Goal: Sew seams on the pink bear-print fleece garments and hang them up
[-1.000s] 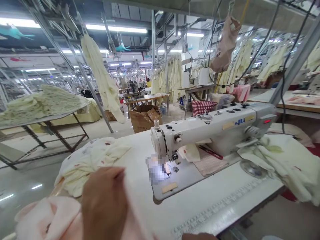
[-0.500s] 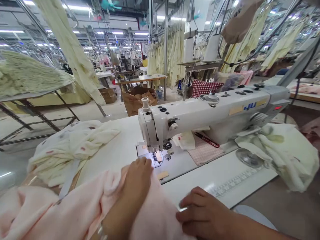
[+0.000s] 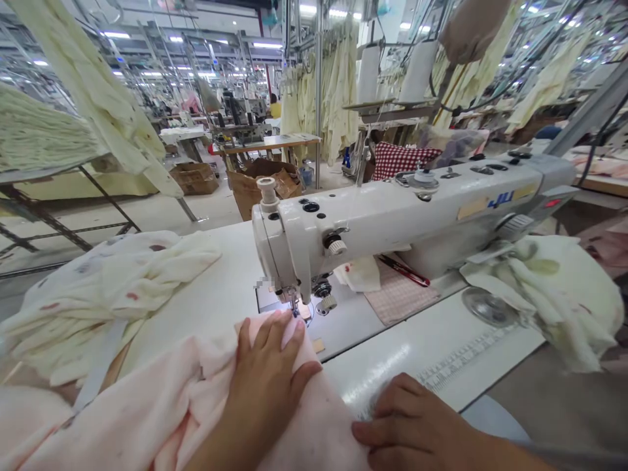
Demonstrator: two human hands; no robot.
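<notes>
Pale pink fabric (image 3: 314,418) lies across the front of the sewing table and reaches up to the presser foot (image 3: 294,307) of a white sewing machine (image 3: 363,226). My left hand (image 3: 267,366) is flat on the fabric, fingers spread, with its fingertips just in front of the lit needle area. At the fabric's right edge rests my right hand (image 3: 412,425), its fingers loosely bent and a little apart. The underside of that hand is hidden.
Cream printed cloth (image 3: 112,281) is heaped at the table's left, and more cream cloth (image 3: 564,288) hangs at the right. Red-handled thread snips (image 3: 407,271) lie on a checked cloth (image 3: 397,297) behind the needle. A ruler scale (image 3: 461,360) runs along the table's front.
My left hand has spread its fingers flat on the fabric. The fabric's top edge now meets the presser foot. My right hand has shifted slightly, and the camera view has moved a little.
</notes>
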